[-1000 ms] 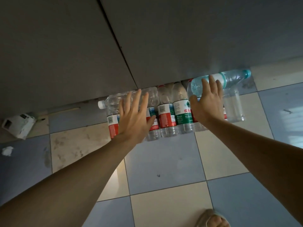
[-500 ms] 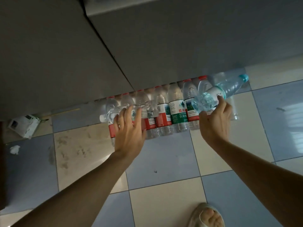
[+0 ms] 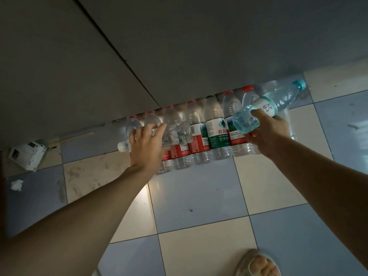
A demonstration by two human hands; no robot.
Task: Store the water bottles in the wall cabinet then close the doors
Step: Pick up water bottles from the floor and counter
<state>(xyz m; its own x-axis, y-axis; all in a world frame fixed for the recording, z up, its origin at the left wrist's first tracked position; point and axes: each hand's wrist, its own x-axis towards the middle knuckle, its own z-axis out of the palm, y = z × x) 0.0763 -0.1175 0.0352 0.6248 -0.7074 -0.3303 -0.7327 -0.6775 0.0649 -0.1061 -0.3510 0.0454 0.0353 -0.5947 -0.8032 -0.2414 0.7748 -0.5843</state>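
Several water bottles (image 3: 216, 134) with red and green labels stand in a row on the tiled floor under a grey cabinet (image 3: 179, 46). My left hand (image 3: 148, 148) grips a clear bottle (image 3: 175, 134) that lies sideways, its white cap pointing left. My right hand (image 3: 266, 130) holds a blue-tinted bottle (image 3: 266, 107) near its base, tilted with its teal cap up to the right. Both bottles are lifted in front of the row.
The grey cabinet's two closed doors fill the upper view, with a seam (image 3: 119, 54) between them. A crumpled white carton (image 3: 27, 156) and a scrap of paper (image 3: 17, 185) lie on the floor at left. My sandalled foot (image 3: 257, 263) shows at the bottom.
Both hands closed round a bottle each and drew them back from the row toward me. The view has tilted down, so more of the standing bottles shows.
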